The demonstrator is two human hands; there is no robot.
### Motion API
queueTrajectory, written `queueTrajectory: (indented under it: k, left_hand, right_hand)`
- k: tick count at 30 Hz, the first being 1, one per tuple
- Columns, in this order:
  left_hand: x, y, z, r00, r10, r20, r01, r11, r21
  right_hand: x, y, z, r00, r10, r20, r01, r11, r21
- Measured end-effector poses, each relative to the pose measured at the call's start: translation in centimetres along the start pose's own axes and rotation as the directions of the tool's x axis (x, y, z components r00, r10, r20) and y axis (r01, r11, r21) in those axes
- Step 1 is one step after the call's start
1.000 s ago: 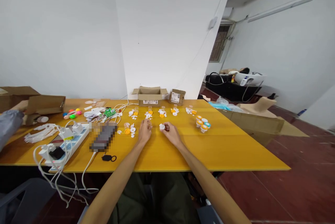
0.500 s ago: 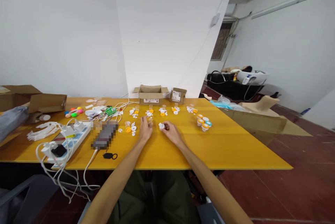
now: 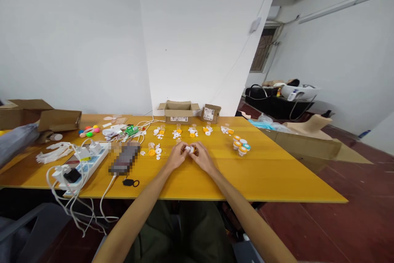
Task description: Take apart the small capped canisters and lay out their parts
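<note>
Both my hands meet over the middle of the table around a small white plastic part (image 3: 190, 149) with darker spots. My left hand (image 3: 177, 156) pinches it from the left, my right hand (image 3: 202, 157) from the right; fingers cover much of it. Just beyond my left hand stands a clear plastic cup (image 3: 178, 140), partly hidden. To the left lie a yellow ring-shaped lid (image 3: 152, 153), a clear cup (image 3: 151, 146) and several white discs (image 3: 158, 151). Off to the right, several assembled cups with yellow, blue and white lids (image 3: 241, 146) stand in a cluster.
Along the back are groups of white and yellow parts (image 3: 192, 133), an open cardboard box (image 3: 177, 114) and a smaller box (image 3: 211, 113). At left lie a power strip (image 3: 88, 165) with tangled cables, a blurred dark device (image 3: 125, 159) and a black key fob (image 3: 128, 182).
My left hand has left the clear cup and come right and nearer, joining my right hand at the white part. The whole view has shifted slightly.
</note>
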State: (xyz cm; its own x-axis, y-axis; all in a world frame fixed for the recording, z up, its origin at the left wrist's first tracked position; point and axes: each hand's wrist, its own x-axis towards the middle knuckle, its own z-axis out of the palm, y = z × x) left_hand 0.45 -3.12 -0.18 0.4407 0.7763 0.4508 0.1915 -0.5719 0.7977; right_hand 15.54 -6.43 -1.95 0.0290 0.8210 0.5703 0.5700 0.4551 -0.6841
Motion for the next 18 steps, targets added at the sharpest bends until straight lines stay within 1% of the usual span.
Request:
queueTrajectory:
  k: [5, 10, 15, 18]
  left_hand:
    - [0.0, 0.0, 0.0, 1.000, -0.015, 0.009, 0.015, 1.000, -0.012]
    - [0.0, -0.3, -0.1, 0.999, -0.035, 0.006, 0.035, 0.999, -0.040]
    - [0.0, -1.0, -0.1, 1.000, 0.005, 0.005, -0.005, 0.997, -0.073]
    - [0.0, -1.2, -0.1, 1.000, 0.009, 0.004, -0.008, 0.996, -0.086]
  right_hand:
    - [-0.1, -0.4, -0.1, 1.000, -0.028, 0.014, 0.028, 0.999, -0.017]
    - [-0.1, -0.8, -0.2, 0.998, 0.003, 0.056, -0.003, 1.000, 0.006]
    - [-0.1, -0.9, -0.2, 0.998, 0.002, 0.069, -0.003, 1.000, 0.010]
    - [-0.1, -1.0, -0.3, 0.998, -0.005, 0.066, 0.005, 1.000, 0.003]
